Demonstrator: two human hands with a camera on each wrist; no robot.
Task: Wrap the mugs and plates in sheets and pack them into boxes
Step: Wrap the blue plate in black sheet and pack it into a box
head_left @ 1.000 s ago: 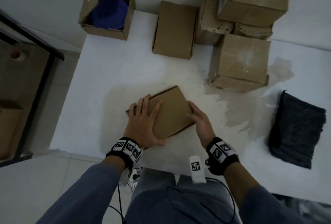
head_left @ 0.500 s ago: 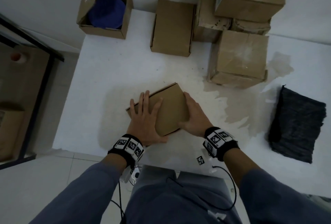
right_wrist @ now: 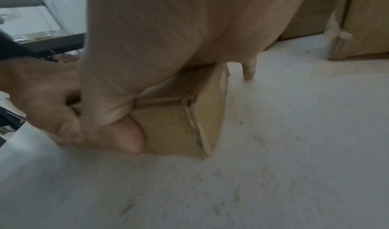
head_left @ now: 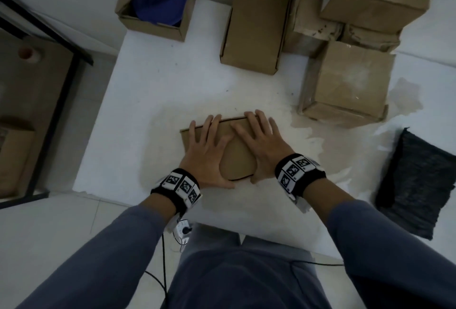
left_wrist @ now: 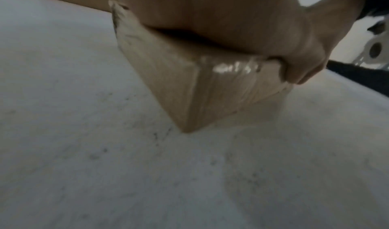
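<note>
A small closed cardboard box (head_left: pixel 237 158) sits on the white table (head_left: pixel 148 101) right in front of me. My left hand (head_left: pixel 204 153) lies flat on the left half of its lid, fingers straight and spread to the far edge. My right hand (head_left: pixel 264 145) lies the same way on the right half. Both thumbs reach down over the near face. In the left wrist view the box (left_wrist: pixel 189 82) shows under my palm, with the right hand (left_wrist: pixel 305 57) at its corner. The right wrist view shows the box (right_wrist: pixel 179 124) and both thumbs on its front. No mugs, plates or sheets are visible.
An open box holding something blue (head_left: pixel 160 0) stands at the far left corner. A closed flat box (head_left: pixel 254 29) and several stacked boxes (head_left: pixel 350 79) line the back right. A dark folded cloth (head_left: pixel 417 185) lies at the right. A black-framed shelf (head_left: pixel 61 86) stands left of the table.
The box has turned from a diagonal to square with me. My right hand moved from its right side onto the lid. My left hand stayed on top.
</note>
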